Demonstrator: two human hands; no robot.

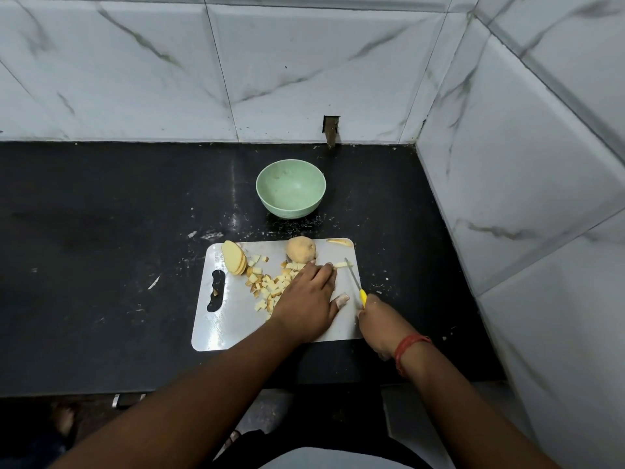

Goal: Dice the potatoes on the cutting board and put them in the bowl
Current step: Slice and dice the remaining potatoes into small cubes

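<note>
Left hand (309, 296) flat, fingers straight, pressing potato strips (342, 265) on board (233, 319) beside dice (270, 286); right hand (377, 324) gripping knife (355, 284); bowl (291, 188) beyond.

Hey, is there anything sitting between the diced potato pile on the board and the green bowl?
Nothing blocks it outright. The whole potato sits at the board's far edge, roughly between the diced pieces and the bowl. Beyond the cutting board, only bare counter lies before the bowl.
</note>
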